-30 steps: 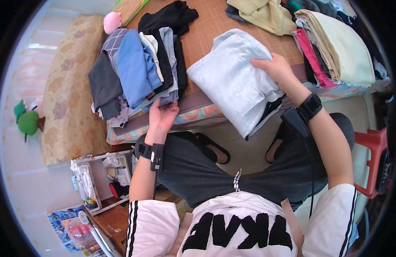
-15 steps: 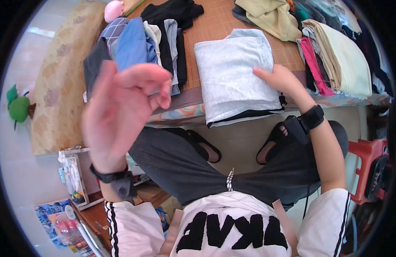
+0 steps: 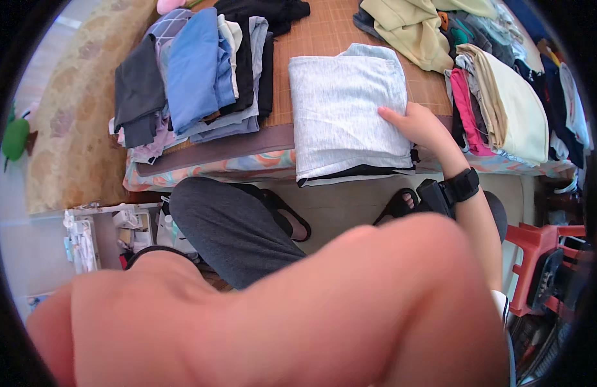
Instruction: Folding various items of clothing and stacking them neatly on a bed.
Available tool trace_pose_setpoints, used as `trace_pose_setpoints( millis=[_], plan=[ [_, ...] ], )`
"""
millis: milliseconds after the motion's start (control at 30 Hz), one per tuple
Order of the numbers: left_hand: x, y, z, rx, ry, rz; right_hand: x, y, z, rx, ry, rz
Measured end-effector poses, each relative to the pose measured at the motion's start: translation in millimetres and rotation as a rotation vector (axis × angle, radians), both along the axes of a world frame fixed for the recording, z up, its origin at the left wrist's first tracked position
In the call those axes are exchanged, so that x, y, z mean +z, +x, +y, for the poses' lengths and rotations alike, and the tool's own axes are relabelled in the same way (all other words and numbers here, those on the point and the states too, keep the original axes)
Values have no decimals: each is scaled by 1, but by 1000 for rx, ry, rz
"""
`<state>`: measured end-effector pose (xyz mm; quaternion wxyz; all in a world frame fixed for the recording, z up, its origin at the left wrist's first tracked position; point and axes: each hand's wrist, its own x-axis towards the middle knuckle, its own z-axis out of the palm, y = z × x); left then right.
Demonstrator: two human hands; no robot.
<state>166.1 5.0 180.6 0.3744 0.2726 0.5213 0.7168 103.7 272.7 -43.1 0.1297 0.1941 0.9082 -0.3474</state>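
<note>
On the near edge of the mat-topped bed lies a folded light grey garment (image 3: 347,116), with a black layer (image 3: 369,170) peeking out along its lower fold. My right hand (image 3: 429,130) grips its right side, thumb on top and the other fingers out of sight at the edge. Very near the camera, my left hand (image 3: 279,316) fills the lower part of the head view. Its fingers are bent partly out of view, so I cannot make out how they are closed or whether they hold anything.
Left of the garment stands a row of folded clothes, with blue (image 3: 195,77) and dark grey (image 3: 140,84) pieces. At right, cream folded trousers (image 3: 515,106) lean beside a pink garment (image 3: 467,116). A loose yellow garment (image 3: 408,29) lies behind. A red plastic stool (image 3: 527,258) stands lower right.
My left hand has come up and toward the camera, from beside the left clothes to across the lower view. My right hand keeps its hold on the grey garment.
</note>
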Motion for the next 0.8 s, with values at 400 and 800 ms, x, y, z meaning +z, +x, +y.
trace_pose_setpoints(
  millis=[400, 800],
  plan=[
    [-5, -24, 0, -364, 198, 104, -3, -1, 0, 4, -14, 37],
    [-41, -42, 16, -399, 244, 221, -15, 0, 16, -24, -41, -38]
  ],
)
